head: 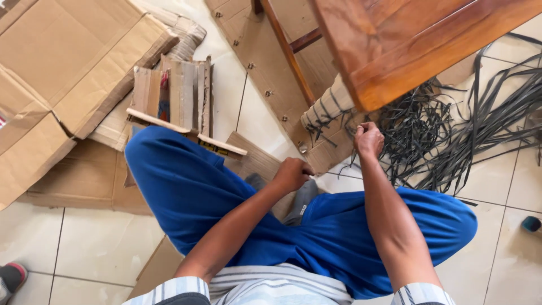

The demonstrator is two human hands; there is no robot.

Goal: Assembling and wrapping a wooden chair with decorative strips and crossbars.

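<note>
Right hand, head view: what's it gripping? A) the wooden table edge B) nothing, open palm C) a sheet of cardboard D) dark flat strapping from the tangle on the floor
D: the right hand is closed in a fist on dark strands that run into the tangle of black strapping on the tiled floor, just below the wooden table and beside the strap-wrapped cardboard roll; it does not touch the table edge.

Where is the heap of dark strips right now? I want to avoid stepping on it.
In the head view, the heap of dark strips lies on the tiled floor at upper right, beside the wooden table leg, just beyond the right hand.
</note>
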